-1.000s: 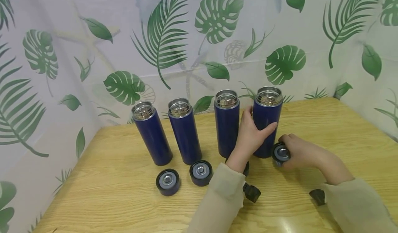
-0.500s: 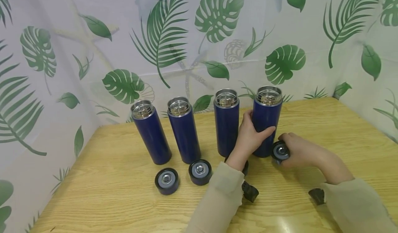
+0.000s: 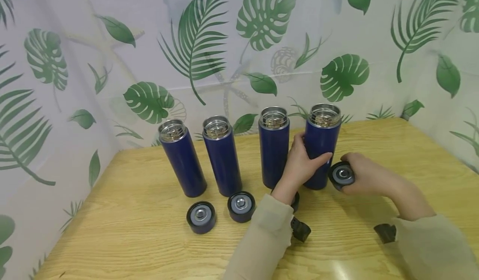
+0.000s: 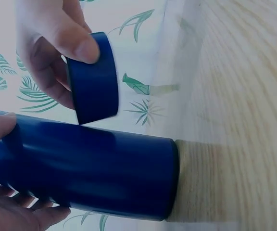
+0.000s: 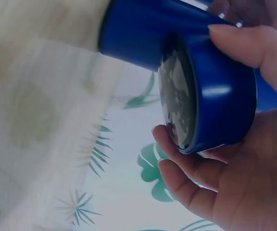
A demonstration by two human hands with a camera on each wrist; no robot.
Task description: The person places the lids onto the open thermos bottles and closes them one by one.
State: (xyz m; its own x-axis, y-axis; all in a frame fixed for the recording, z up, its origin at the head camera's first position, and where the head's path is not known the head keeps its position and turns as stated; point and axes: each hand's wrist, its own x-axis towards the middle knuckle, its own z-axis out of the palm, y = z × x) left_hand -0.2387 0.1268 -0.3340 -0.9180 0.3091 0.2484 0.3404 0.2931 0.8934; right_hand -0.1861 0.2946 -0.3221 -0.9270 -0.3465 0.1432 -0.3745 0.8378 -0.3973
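Note:
My left hand (image 3: 304, 163) grips the rightmost blue thermos bottle (image 3: 323, 141), which stands upright and uncapped. In the left wrist view that bottle (image 4: 105, 168) has fingers below and the thumb above. My right hand (image 3: 368, 175) holds a blue bottle lid (image 3: 342, 175) by its sides, just right of the bottle's lower half. Its grey inner side with a metal centre faces the head camera. In the right wrist view the lid (image 5: 225, 91) sits between thumb and curled fingers, raised off the table. It is apart from the bottle's mouth.
Three more uncapped blue bottles, left (image 3: 183, 159), middle (image 3: 223, 157) and right (image 3: 274, 147), stand in the row. Two lids, left (image 3: 201, 217) and right (image 3: 241, 206), lie inner side up before them. A dark round thing (image 3: 295, 201) is partly behind my left wrist. Patterned cloth hangs behind.
My right hand has lifted the lid slightly and moved a little to the right, turning its inner side more toward the head camera. My left hand keeps its grip on the bottle.

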